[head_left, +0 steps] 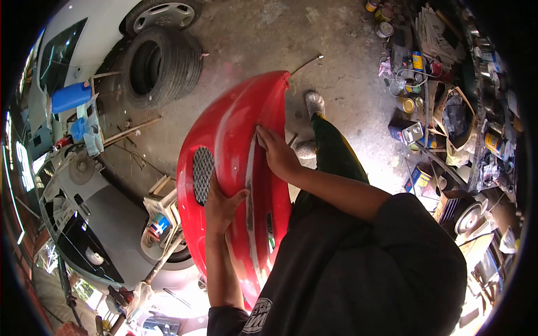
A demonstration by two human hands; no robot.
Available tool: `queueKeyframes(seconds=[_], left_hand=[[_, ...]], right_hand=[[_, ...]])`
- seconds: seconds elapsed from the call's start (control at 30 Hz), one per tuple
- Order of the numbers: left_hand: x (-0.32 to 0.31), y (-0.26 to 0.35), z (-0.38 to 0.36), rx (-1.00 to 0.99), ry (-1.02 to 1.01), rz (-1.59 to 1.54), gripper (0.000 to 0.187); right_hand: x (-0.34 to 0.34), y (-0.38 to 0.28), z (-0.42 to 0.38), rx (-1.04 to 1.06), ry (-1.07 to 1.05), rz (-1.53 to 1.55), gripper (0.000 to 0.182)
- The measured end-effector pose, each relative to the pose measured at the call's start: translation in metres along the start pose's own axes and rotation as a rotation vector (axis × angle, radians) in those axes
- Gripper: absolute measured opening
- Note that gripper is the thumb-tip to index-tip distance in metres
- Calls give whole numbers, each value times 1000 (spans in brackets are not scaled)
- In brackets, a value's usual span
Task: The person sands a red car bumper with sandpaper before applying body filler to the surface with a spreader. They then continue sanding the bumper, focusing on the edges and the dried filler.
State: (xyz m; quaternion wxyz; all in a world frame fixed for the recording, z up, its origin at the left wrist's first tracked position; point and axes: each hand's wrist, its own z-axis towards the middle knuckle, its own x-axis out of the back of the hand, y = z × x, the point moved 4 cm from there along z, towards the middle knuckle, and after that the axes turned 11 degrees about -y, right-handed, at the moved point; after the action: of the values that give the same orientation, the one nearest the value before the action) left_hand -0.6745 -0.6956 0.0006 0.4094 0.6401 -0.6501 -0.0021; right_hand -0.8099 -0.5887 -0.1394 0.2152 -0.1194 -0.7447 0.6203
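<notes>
A long red car bumper (235, 120) stretches diagonally in front of me, with pale, dull scuffed streaks along its ridge. Black mesh (202, 168) fills an oval opening in it. My left hand (220, 204) grips the bumper beside that opening, thumb spread over the ridge and fingers at the mesh edge. Further up, my right hand (274, 151) presses against the red surface with its fingers together. A small grey piece, which looks like sandpaper (260, 140), shows under those fingertips, mostly hidden by them. The bumper's lower end is washed out by glare.
Two stacked tyres (148, 67) lie beside a white car at upper left. A grey car part (112, 224) and a wooden stand (162, 207) holding a can (159, 224) are at left. Cans, a carton (455, 120) and clutter line the right side. My shoe (315, 103) is on the concrete floor.
</notes>
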Motion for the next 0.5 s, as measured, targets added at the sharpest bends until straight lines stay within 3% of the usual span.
queueKeyframes(seconds=[0.13,0.23,0.33,0.43,0.5], left_hand=[[1,5,-1,31,-3,26,95],[1,1,2,26,-1,35,95],[0,6,0,3,3,10,96],[3,3,-3,-13,-8,0,98],[4,0,-4,-20,21,59,100]], right_hand=[[-4,-16,-15,96,-86,-122,59],[-4,25,11,60,126,-59,66],[21,84,55,-367,72,-1,60],[63,117,62,-331,189,-179,59],[100,114,49,-417,162,-189,60]])
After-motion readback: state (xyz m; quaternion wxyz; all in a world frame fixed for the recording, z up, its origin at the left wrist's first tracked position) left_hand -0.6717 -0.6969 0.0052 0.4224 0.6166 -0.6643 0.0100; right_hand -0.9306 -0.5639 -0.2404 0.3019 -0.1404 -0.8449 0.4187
